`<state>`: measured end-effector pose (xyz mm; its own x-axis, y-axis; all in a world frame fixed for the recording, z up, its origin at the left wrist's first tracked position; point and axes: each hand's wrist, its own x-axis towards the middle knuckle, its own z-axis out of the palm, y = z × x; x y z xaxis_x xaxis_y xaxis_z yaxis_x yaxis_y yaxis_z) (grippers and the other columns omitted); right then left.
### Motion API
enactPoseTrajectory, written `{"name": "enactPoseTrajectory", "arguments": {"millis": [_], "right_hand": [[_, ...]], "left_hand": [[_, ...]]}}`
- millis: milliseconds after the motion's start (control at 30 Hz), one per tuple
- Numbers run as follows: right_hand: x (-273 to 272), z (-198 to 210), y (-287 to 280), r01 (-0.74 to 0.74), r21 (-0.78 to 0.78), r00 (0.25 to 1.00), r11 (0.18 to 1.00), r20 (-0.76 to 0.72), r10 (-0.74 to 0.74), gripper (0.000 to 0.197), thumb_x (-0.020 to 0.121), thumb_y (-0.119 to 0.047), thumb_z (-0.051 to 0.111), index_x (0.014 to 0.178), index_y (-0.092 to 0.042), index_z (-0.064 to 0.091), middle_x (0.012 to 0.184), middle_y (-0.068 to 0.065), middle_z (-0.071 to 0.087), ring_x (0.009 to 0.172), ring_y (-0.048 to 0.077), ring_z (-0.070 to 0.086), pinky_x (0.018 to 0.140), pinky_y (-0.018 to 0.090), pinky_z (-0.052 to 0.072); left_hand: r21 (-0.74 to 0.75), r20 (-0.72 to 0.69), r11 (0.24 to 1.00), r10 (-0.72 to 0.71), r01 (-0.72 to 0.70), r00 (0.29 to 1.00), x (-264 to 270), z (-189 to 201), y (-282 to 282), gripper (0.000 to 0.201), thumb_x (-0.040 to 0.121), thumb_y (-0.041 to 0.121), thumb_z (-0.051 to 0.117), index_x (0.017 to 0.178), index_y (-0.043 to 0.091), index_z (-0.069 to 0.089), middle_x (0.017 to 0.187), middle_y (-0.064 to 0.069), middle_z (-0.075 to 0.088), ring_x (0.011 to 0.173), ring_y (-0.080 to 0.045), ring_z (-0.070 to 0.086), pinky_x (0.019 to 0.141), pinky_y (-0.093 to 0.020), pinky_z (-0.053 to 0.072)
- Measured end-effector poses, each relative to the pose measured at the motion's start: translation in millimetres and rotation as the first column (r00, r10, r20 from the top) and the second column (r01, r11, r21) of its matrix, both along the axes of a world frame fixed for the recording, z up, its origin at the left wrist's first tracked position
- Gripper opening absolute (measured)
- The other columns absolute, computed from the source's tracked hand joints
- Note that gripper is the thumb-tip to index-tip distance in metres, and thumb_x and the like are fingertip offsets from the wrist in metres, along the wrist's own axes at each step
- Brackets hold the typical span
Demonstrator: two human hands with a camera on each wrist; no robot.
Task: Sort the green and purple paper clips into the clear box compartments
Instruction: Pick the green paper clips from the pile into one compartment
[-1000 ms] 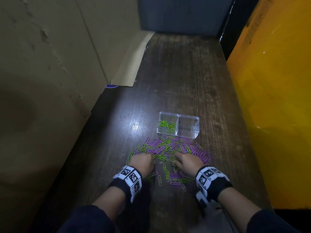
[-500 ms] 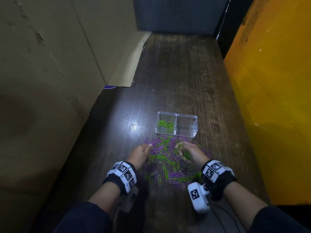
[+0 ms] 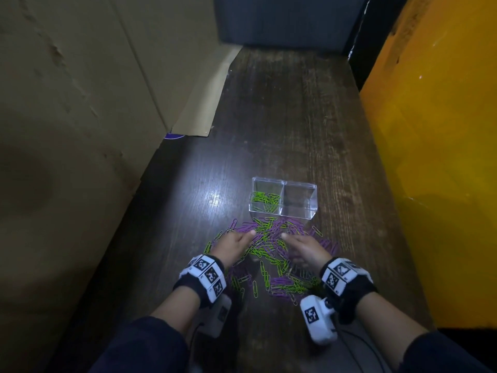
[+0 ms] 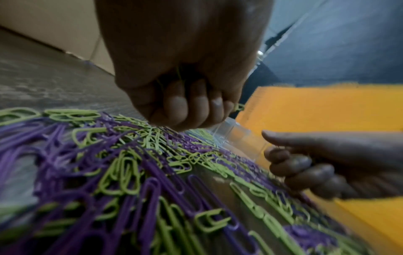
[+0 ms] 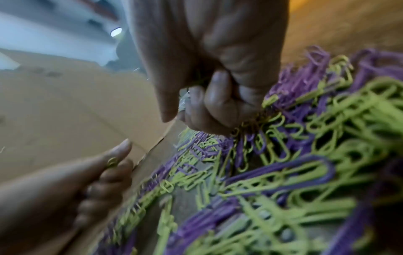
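Both hands' grip curled on green clips [image 4: 181,75], left hand [image 3: 233,247], right hand [image 3: 306,250], pile [image 3: 269,246] beneath

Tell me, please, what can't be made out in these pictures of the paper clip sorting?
- Left hand, left wrist view: its curled fingers hide what they hold; only thin green wires peek out.
- Right hand, right wrist view: motion blur and its own fingers hide any clip.
- Clear box, head view: too dim to tell whether the right compartment holds anything.
- Purple object, head view: mostly hidden under cardboard.

Green and purple paper clips [image 3: 269,246] lie mixed before the clear box [image 3: 283,198]; green clips [image 3: 265,198] fill its left compartment.
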<state>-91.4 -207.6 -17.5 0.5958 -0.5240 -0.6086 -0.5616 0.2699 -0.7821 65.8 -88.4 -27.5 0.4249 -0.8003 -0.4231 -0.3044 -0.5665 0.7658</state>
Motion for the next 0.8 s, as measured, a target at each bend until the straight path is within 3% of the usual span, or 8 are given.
{"name": "enactPoseTrajectory", "arguments": {"millis": [67,133,267,367,500,567,700,800], "right_hand": [[3.7,-4.3,0.8,-0.239,-0.288,0.964,0.928,-0.189,0.189,0.044,0.091,-0.035,0.054,0.054,-0.018,0.037,0.052,0.0,0.034,0.039,0.007,0.031,0.043,0.022,0.022],[5.0,-7.2,5.0,-0.383,-0.379,0.911,0.842,-0.308,0.276,0.043,0.09,-0.036,0.055,0.055,-0.016,0.041,0.05,-0.001,0.039,0.044,0.01,0.035,0.048,0.024,0.025],[-0.4,-8.7,5.6,-0.232,-0.371,0.967,0.899,-0.184,0.173,0.038,0.094,-0.027,0.051,0.056,-0.02,0.049,0.051,-0.001,0.051,0.047,0.015,0.045,0.055,0.025,0.036],[-2.4,-2.7,0.8,-0.333,-0.46,0.933,0.823,-0.285,0.218,0.04,0.095,-0.032,0.048,0.056,-0.024,0.044,0.061,0.0,0.05,0.065,0.019,0.052,0.063,0.026,0.035],[0.0,7.1,14.7,-0.644,-0.541,0.753,0.541,-0.574,0.322,0.037,0.093,-0.049,0.041,0.074,-0.019,0.051,0.085,0.008,0.063,0.09,0.026,0.062,0.073,0.032,0.046],[3.3,7.2,21.1,-0.697,-0.568,0.71,0.436,-0.631,0.313,0.034,0.09,-0.053,0.044,0.085,-0.02,0.051,0.101,0.009,0.067,0.099,0.026,0.063,0.078,0.032,0.048],[8.3,1.2,22.9,-0.739,-0.518,0.661,0.43,-0.681,0.315,0.045,0.083,-0.049,0.058,0.108,-0.014,0.05,0.11,0.009,0.065,0.104,0.026,0.062,0.082,0.034,0.048],[13.6,-0.5,22.4,-0.754,-0.482,0.64,0.445,-0.69,0.338,0.041,0.084,-0.042,0.059,0.11,-0.011,0.051,0.112,0.011,0.064,0.106,0.028,0.061,0.084,0.035,0.047]], "left_hand": [[0.069,0.162,0.995,-0.082,0.072,0.983,-0.4,-1.6,-1.5,0.049,0.092,0.042,0.049,0.051,0.018,0.037,0.05,0.003,0.036,0.048,-0.013,0.035,0.055,-0.026,0.028],[0.072,0.179,0.991,-0.121,0.11,0.976,-2.4,-3.8,-3.1,0.041,0.092,0.038,0.051,0.056,0.02,0.047,0.052,0.006,0.046,0.052,-0.014,0.043,0.059,-0.025,0.034],[-0.01,-0.007,0.997,-0.074,0.074,0.997,-5.5,-1.8,-2.7,0.016,0.095,0.024,0.048,0.091,0.023,0.064,0.057,0.008,0.051,0.055,-0.01,0.046,0.06,-0.022,0.036],[0.059,0.148,0.991,-0.124,0.116,0.981,-4.0,2.1,-2.0,0.03,0.099,0.026,0.037,0.09,0.013,0.062,0.067,0.001,0.051,0.067,-0.018,0.049,0.062,-0.024,0.033],[0.271,0.388,0.952,-0.243,0.141,0.889,-7.9,10.1,-1.5,0.047,0.094,0.055,0.029,0.074,0.017,0.048,0.083,-0.008,0.061,0.081,-0.025,0.057,0.072,-0.031,0.041],[0.31,0.457,0.929,-0.332,0.202,0.825,-11.5,11.9,-1.9,0.043,0.093,0.055,0.034,0.086,0.019,0.054,0.095,-0.008,0.066,0.093,-0.026,0.061,0.076,-0.031,0.043],[0.361,0.524,0.867,-0.493,0.344,0.694,-13.4,12.9,-2.2,0.032,0.089,0.046,0.05,0.116,0.029,0.049,0.114,-0.004,0.065,0.108,-0.024,0.059,0.086,-0.032,0.045],[0.39,0.551,0.831,-0.555,0.396,0.623,-11.0,11.6,-7.4,0.031,0.09,0.038,0.051,0.119,0.028,0.05,0.117,-0.002,0.064,0.111,-0.023,0.058,0.087,-0.032,0.045]]}}
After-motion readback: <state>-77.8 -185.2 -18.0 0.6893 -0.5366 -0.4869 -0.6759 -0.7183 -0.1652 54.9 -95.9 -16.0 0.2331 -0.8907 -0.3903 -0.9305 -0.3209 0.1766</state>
